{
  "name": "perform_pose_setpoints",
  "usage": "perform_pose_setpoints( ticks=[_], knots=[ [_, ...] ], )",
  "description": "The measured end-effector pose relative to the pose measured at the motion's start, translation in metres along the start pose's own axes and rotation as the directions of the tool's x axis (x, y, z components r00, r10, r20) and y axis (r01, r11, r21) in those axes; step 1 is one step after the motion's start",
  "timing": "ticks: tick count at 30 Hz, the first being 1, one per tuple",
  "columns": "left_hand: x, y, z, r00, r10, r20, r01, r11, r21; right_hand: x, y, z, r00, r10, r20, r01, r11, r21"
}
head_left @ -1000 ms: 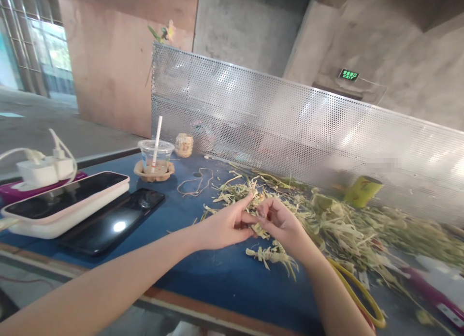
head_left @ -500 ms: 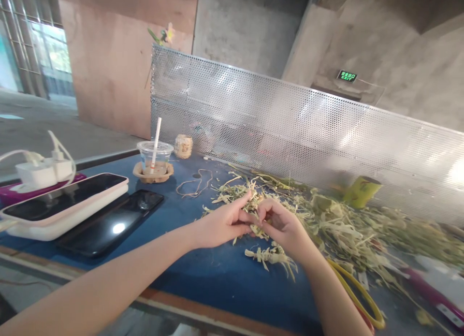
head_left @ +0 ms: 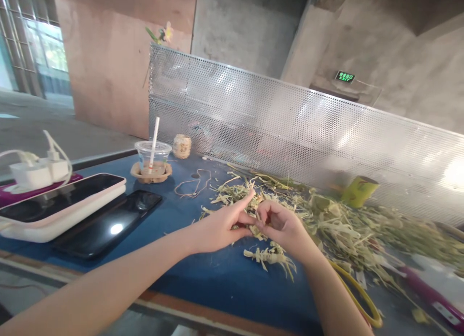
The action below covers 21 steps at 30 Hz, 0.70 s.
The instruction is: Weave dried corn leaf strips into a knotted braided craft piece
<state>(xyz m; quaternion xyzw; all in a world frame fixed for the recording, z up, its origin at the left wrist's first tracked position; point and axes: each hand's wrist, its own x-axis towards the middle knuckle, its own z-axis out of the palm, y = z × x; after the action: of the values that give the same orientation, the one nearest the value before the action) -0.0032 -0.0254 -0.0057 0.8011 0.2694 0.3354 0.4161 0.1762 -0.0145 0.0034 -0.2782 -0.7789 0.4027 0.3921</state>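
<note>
My left hand (head_left: 222, 226) and my right hand (head_left: 282, 228) meet fingertip to fingertip over the blue table (head_left: 203, 283), pinching a small pale leaf strip (head_left: 255, 226) between them. My left forefinger points forward. Right beneath the hands lies a small clump of dried strips (head_left: 270, 257). A wide heap of pale and green leaf strips (head_left: 348, 225) spreads behind them and off to the right.
Two phones (head_left: 105, 225) and a white charger (head_left: 34, 169) lie at left. A plastic cup with a straw (head_left: 152, 157), a small woven piece (head_left: 181, 146) and a loose cord (head_left: 194, 183) sit farther back. Yellow-handled scissors (head_left: 358, 295) rest by my right forearm. A perforated metal screen (head_left: 290, 133) closes the back.
The hands stay together at the same spot; the fingers shift a little on the strip and my left forefinger stretches out. The view drifts slightly.
</note>
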Motion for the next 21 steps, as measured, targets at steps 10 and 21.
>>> perform_pose_setpoints(
  ticks=[10,21],
  knots=[
    [-0.001,0.003,-0.003,0.999,0.047,0.022,-0.050,0.978,0.203,0.001,0.007,0.000,0.999,-0.039,0.021,0.042,0.976,-0.213],
    [0.000,0.000,-0.005,1.000,0.016,-0.024,-0.010,0.969,0.246,0.000,0.009,0.004,1.000,0.003,-0.015,-0.006,0.974,-0.228]
  ],
)
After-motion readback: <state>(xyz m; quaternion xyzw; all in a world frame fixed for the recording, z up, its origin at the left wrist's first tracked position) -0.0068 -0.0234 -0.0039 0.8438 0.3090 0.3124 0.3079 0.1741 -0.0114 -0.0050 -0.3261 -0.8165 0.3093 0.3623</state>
